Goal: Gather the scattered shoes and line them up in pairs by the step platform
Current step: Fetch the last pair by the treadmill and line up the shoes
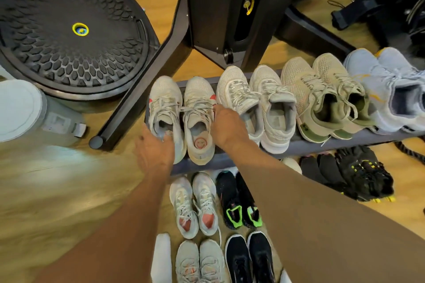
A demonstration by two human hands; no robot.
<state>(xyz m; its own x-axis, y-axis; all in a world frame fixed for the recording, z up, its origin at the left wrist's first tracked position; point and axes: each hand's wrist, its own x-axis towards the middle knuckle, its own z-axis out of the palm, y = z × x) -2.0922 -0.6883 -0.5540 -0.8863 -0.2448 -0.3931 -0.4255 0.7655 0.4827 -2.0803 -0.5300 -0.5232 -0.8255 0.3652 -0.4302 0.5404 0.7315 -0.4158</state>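
Closest to the lens, at the bottom edge, a grey pair (200,262) and a black pair (250,259) are seen side by side on the wooden floor (57,179), toes pointing away. Just beyond them a white and pink pair (195,202) and a black and green pair (239,202) are lined up the same way. More black shoes (363,174) with yellow details are grouped to the right.

Two bare forearms are stretched over these rows to the step platform (305,145), on which four pairs are set in a line. Three are untouched: a cream pair (255,94), a tan pair (322,89) and a pale grey pair (386,80). The fourth, white with red marks, is being handled at the platform's left end. The heel of the end shoe (164,103) is gripped by the left hand (154,151), with fingers curled over the rim into the opening. The right hand (226,126) is laid against the outer side of the second shoe (199,103), near the laces. Its fingers are hidden, so a grip cannot be confirmed.

The work is judged almost finished, since every shoe in sight is paired and rowed at the platform. Only the squaring of this last pair appears to remain. Whether others lie out of view cannot be told.

A round black disc (69,30) and a machine frame (207,7) stand behind.
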